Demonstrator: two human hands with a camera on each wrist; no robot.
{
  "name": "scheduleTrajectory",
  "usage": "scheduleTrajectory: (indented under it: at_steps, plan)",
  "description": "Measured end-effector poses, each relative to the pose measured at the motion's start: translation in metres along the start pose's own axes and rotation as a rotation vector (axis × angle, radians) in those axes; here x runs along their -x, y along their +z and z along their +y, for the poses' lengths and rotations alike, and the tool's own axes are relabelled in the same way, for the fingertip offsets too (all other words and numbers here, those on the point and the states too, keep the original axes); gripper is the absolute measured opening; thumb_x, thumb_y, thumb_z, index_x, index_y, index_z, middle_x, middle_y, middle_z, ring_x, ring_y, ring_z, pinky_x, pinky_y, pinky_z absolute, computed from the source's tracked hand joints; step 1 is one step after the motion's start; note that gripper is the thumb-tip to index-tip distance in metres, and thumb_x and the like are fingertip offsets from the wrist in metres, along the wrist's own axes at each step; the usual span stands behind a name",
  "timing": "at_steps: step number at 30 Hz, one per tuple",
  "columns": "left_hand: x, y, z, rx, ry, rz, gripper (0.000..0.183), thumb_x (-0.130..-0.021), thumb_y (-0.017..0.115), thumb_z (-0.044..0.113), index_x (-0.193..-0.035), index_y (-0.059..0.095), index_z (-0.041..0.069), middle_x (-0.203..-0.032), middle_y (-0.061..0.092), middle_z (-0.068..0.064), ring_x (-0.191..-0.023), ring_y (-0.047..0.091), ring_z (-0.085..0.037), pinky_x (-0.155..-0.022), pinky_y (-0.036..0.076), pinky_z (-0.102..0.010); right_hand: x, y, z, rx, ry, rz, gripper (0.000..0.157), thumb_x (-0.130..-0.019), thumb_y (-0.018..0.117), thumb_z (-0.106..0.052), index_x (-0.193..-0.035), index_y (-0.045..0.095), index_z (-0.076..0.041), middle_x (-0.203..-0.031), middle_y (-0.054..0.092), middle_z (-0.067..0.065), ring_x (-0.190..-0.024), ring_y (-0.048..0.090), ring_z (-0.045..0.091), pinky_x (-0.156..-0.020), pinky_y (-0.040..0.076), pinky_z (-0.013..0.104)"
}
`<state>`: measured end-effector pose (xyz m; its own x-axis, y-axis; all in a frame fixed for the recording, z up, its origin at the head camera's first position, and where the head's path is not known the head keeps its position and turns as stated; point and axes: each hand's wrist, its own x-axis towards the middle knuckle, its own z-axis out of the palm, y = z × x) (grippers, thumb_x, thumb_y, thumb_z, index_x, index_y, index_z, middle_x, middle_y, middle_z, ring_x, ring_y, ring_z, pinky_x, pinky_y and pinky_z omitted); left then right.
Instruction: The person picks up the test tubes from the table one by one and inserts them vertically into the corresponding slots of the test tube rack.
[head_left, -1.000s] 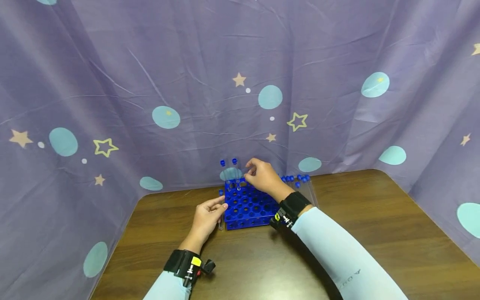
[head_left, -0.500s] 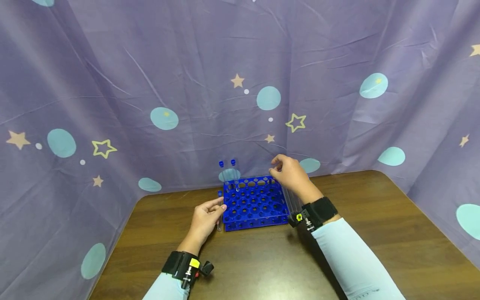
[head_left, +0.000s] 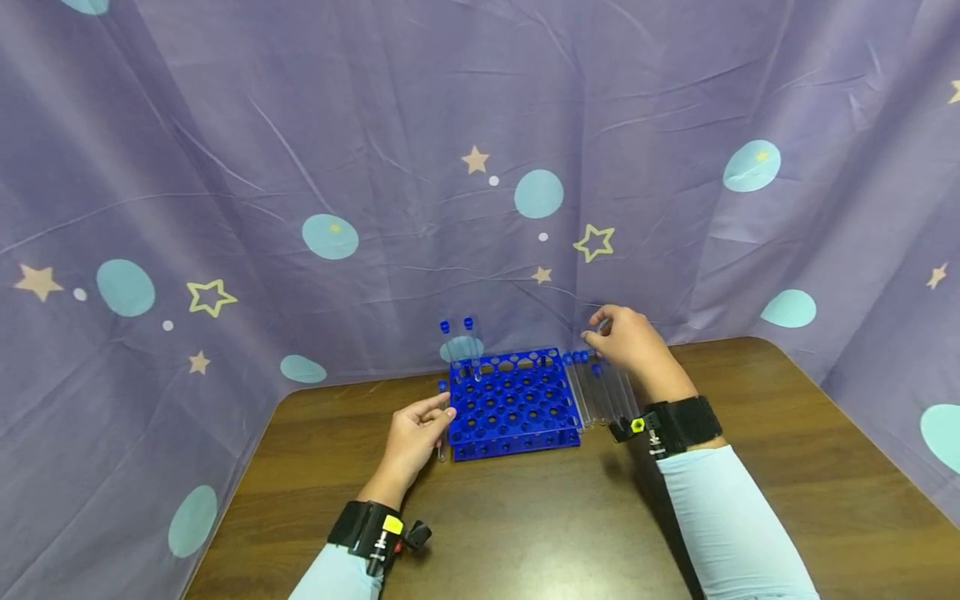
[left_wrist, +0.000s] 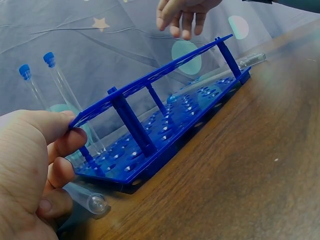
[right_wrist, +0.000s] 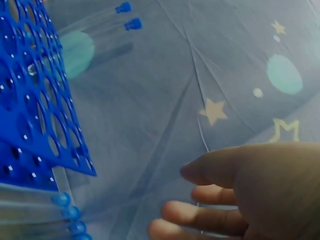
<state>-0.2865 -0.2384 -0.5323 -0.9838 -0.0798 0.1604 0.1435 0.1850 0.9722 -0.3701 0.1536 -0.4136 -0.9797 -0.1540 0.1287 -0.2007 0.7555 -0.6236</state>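
Observation:
A blue test tube rack [head_left: 513, 404] stands on the table, and my left hand [head_left: 412, 433] pinches its left upper corner between thumb and fingers, seen close in the left wrist view. Two clear test tubes with blue caps [left_wrist: 49, 58] stand in the rack's back left holes. Beneath my left hand a capped tube [left_wrist: 95, 202] lies on the table along the rack's left side. My right hand [head_left: 630, 342] hovers above several capped test tubes [head_left: 596, 392] lying right of the rack. Its fingers [right_wrist: 200, 215] are loosely bent, with nothing held in the right wrist view.
The brown wooden table [head_left: 510, 533] reaches back to a purple curtain [head_left: 405, 167] with stars and blue spots, close behind the rack. A wrist camera is strapped to each forearm.
My right hand has moved right, from over the rack to above the loose tubes, which show again beneath it. The left hand and the rack have stayed in place.

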Motion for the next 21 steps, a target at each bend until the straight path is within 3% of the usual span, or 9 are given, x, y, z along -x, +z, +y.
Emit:
scheduleTrajectory:
  at_steps: [6,13,21]
  plan:
    - [0.001,0.001,0.002,0.001,-0.005,0.005,0.039,-0.104,0.083,0.01,-0.141,0.078,-0.002,-0.084,0.076,-0.009,-0.057,0.054,-0.009,-0.057,0.049,-0.021,0.003,-0.012,0.012,0.026,0.015,-0.039,0.038,-0.11,0.071,-0.035,-0.13,0.074,-0.003,-0.125,0.081,0.024,-0.102,0.081,0.037,-0.096,0.063,0.059]
    - [0.001,0.001,-0.002,-0.022,0.001,0.01,0.039,-0.104,0.082,0.009,-0.14,0.077,-0.003,-0.079,0.074,0.005,-0.055,0.054,-0.008,-0.055,0.049,-0.021,0.008,-0.017,0.027,0.064,0.041,-0.073,0.046,-0.11,0.071,-0.037,-0.135,0.074,0.002,-0.136,0.077,0.027,-0.117,0.078,0.045,-0.103,0.062,0.062]
    - [0.0,0.001,-0.001,-0.008,-0.001,0.004,0.039,-0.104,0.084,0.011,-0.14,0.078,-0.002,-0.081,0.075,0.001,-0.056,0.054,-0.009,-0.055,0.049,-0.022,0.006,-0.016,0.045,0.136,0.084,-0.124,0.051,-0.107,0.073,-0.037,-0.135,0.074,0.006,-0.137,0.075,0.032,-0.123,0.074,0.051,-0.107,0.059,0.066]
